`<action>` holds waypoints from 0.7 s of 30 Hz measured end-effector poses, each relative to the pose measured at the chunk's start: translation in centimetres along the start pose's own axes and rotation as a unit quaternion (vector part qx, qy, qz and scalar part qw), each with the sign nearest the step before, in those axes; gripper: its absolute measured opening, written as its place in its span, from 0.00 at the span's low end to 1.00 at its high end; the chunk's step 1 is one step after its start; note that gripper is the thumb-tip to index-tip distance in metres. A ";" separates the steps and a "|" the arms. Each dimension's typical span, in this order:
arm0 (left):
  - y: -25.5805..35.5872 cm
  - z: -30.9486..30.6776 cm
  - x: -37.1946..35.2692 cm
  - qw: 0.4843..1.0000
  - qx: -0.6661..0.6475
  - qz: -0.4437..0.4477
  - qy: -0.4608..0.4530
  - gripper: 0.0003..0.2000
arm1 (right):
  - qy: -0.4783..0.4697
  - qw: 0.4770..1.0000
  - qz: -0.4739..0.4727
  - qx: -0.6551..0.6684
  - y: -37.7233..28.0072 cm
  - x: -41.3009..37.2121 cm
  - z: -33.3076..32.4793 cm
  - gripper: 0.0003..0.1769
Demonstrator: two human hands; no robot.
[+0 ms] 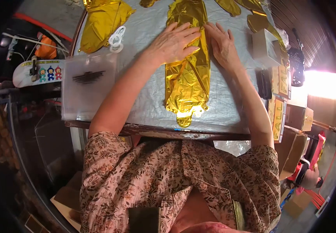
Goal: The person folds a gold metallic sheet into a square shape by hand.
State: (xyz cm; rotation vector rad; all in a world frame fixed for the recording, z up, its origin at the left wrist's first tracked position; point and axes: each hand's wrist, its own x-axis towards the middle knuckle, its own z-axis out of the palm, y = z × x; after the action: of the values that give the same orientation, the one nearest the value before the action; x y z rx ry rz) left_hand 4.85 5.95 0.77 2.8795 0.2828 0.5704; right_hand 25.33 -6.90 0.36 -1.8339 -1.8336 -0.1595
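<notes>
A gold foil balloon, folded into a long strip, lies flat on the table with its rounded tab pointing at my body. My left hand rests palm down on the strip's upper part, fingers stretched and slightly spread. Along the strip's right edge is my right hand, its fingers extended and the fingertips at the foil's side. Neither hand grasps anything.
More gold foil is piled at the far left beside a coil of white ribbon. Clear plastic sleeves with a black mark lie at the left edge. A white box stands on the right, near patterned boxes.
</notes>
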 end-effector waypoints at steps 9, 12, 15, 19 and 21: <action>-0.9 0.9 0.1 0.995 -0.082 0.010 0.064 0.24 | -0.016 0.999 0.007 0.043 -1.1 -0.8 0.7 0.20; -3.4 -2.0 0.4 0.984 -0.153 -0.004 0.095 0.18 | -0.003 0.999 0.002 0.042 -1.4 -0.7 0.6 0.19; -5.0 -4.4 -0.8 0.973 -0.161 -0.052 0.153 0.12 | 0.002 1.000 0.000 0.031 -1.6 -0.8 0.4 0.19; -5.5 -5.2 -1.6 0.978 -0.155 -0.009 0.139 0.11 | 0.006 1.000 -0.011 0.021 -1.2 -0.8 0.7 0.19; -5.3 -4.7 -1.5 0.985 -0.134 0.043 0.102 0.14 | 0.008 1.000 -0.014 0.022 -1.0 -0.8 0.7 0.19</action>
State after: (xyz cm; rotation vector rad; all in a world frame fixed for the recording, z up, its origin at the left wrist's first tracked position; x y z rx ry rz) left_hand 0.87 11.39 3.31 2.5869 0.1021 0.8511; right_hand 24.07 -7.37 -0.34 -1.7717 -1.8379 -0.1424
